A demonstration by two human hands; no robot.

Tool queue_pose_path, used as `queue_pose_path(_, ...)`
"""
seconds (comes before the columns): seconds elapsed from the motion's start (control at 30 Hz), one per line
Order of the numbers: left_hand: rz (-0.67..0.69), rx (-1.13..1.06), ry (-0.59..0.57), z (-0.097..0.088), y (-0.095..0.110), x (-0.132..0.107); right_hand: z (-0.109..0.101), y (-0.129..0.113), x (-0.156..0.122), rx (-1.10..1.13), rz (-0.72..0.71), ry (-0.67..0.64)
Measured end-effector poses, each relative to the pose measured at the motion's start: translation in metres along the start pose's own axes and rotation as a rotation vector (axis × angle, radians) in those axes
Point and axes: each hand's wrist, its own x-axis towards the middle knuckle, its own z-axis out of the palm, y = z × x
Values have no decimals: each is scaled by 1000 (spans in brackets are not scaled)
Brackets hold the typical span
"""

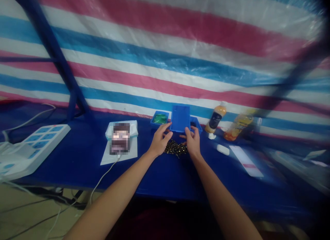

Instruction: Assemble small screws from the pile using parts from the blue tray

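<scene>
A heap of small dark and brassy metal pieces, perhaps screws, lies on the blue table between my hands. My left hand is at the heap's left, thumb and index finger apart, the index fingertip near the lower left edge of a blue plastic bin. My right hand is to the right of the heap, fingers spread and partly curled. Its thumb overlaps the bin's lower right corner; contact is unclear. The bin is tilted up behind the heap, its inside facing me. Neither hand visibly holds anything.
Behind are a small blue bin with green pieces and another blue bin. Two drink bottles, one a juice bottle, a white case and a phone are right. A charging phone and power strip are left.
</scene>
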Motion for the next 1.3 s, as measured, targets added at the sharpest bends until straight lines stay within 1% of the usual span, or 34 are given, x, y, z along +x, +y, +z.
queue_pose_path(0.1,7,15,-3,0,-2,0,-4,0,1,-182,-60,48)
queue_pose_path(0.23,-22,67,6,0,-5,1,-8,5,4,-341,-129,82)
queue_pose_path(0.33,-53,94,-5,-1,-6,2,-9,10,8,-404,-180,87)
queue_pose_path(0.5,-91,119,-10,0,-11,2,-11,16,10,-462,-238,25)
queue_pose_path(0.6,-101,133,-9,0,-14,3,-11,17,10,-513,-260,15)
queue_pose_path(0.73,-129,146,-16,0,-15,3,-9,19,9,-557,-257,3)
queue_pose_path(0.87,-178,131,-16,1,-17,2,-8,23,10,-539,-207,-6)
queue_pose_path(1.0,-177,104,1,3,-22,3,-6,26,10,-495,-161,16)
queue_pose_path(1.1,-156,186,54,2,-25,4,-5,25,7,-506,-187,34)
queue_pose_path(1.17,-136,259,71,1,-26,4,-5,22,5,-521,-169,-2)
queue_pose_path(1.23,-125,313,46,1,-25,4,-4,18,3,-525,-138,-55)
queue_pose_path(1.3,-121,358,-8,0,-24,4,-4,15,1,-539,-126,-90)
